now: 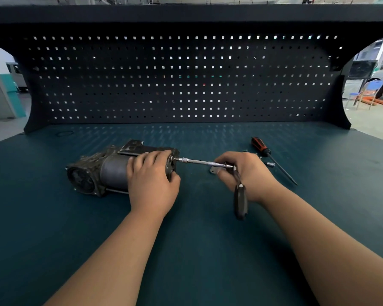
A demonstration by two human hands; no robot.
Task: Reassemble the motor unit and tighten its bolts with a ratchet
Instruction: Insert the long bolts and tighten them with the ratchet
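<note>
The dark, grimy motor unit (102,171) lies on its side on the green bench, round end facing left. My left hand (152,175) clamps over its right end and holds it down. A chrome ratchet extension (199,161) runs level from the motor's right end face, where its socket sits on a bolt, to my right hand (248,173). My right hand grips the ratchet head, and the black ratchet handle (240,200) hangs down below my palm toward me.
A red-and-black screwdriver (272,159) lies to the right of my right hand, tip pointing toward me. Small loose bolts (270,164) and a metal bracket piece (213,170) rest near it. A dark pegboard (186,80) walls the back of the bench.
</note>
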